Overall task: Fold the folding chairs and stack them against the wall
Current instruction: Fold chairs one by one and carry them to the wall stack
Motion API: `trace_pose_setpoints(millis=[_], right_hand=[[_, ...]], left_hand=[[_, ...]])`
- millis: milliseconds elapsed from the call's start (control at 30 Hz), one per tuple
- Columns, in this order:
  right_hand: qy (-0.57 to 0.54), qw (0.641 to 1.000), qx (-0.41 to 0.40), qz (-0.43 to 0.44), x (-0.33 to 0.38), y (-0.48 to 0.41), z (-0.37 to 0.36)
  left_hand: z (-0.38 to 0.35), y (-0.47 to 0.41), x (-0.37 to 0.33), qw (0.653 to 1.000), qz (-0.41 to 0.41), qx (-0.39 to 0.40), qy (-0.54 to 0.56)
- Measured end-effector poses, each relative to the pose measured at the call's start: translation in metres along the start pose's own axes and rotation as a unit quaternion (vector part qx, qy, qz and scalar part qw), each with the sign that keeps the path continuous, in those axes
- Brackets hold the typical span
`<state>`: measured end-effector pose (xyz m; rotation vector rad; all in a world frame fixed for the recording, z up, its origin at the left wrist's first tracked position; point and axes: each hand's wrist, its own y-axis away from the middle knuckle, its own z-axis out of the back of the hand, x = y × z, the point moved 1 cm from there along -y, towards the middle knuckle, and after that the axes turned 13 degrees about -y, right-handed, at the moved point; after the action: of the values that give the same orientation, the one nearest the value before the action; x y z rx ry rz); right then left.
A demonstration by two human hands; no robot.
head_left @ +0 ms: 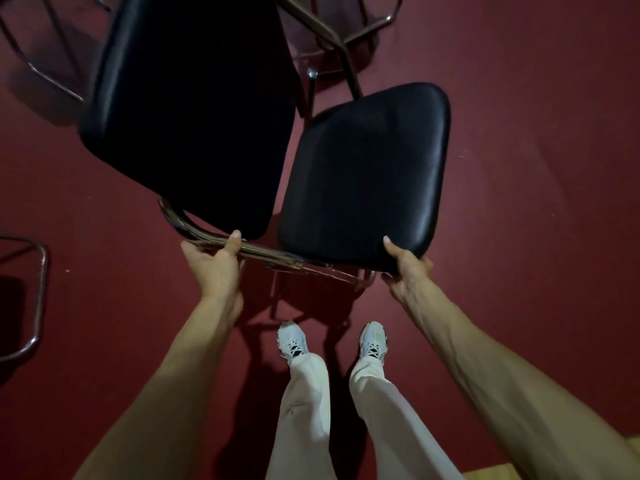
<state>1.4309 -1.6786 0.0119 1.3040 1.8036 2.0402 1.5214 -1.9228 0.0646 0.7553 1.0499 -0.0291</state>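
I hold a folding chair with black padding and a brown metal tube frame above the dark red floor. Its larger black pad fills the upper left. A smaller black pad lies to the right of it. My left hand grips the frame tube at the chair's near edge. My right hand grips the near corner of the smaller pad. The chair's legs stick out at the top, partly hidden behind the pads.
Another chair's metal frame stands at the left edge. More chrome tubing shows at the top left. My white shoes and trousers stand on the red carpet below the chair. A light wooden strip shows at the bottom right.
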Motion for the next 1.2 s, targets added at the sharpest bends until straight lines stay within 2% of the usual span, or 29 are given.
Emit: trace_pose_setpoints(millis=[100,267,400,567,633,733,933,1033,1200], right_hand=[[0.046,0.998,0.033,0.002,-0.006,0.026,-0.020],[0.070,0.996,0.055,-0.012,-0.010,0.063,-0.041],[0.121,0.991,0.062,-0.008,0.006,0.063,-0.037],[0.188,0.981,0.035,0.034,0.012,0.054,-0.034],[0.183,0.981,0.018,0.063,0.012,0.051,-0.033],[0.199,0.975,0.002,0.101,0.013,0.053,-0.031],[0.241,0.962,0.041,0.124,0.007,0.060,-0.039],[0.254,0.954,0.097,0.130,0.005,0.071,-0.043],[0.313,0.920,0.159,0.173,-0.009,0.097,-0.068]], left_hand=[[0.012,0.004,-0.025,1.000,0.019,-0.003,-0.023],[0.035,0.014,-0.053,0.998,0.045,0.045,-0.019],[0.059,-0.002,-0.065,0.990,0.011,0.079,-0.114],[0.072,-0.019,-0.111,0.996,-0.040,0.077,0.025],[0.074,-0.025,-0.131,0.991,-0.067,0.117,0.014],[0.075,-0.020,-0.145,0.987,-0.062,0.143,-0.044],[0.086,-0.030,-0.156,0.990,-0.052,0.122,-0.051],[0.097,-0.037,-0.160,0.990,-0.040,0.127,-0.050],[0.104,-0.040,-0.170,0.991,-0.075,0.060,-0.090]])
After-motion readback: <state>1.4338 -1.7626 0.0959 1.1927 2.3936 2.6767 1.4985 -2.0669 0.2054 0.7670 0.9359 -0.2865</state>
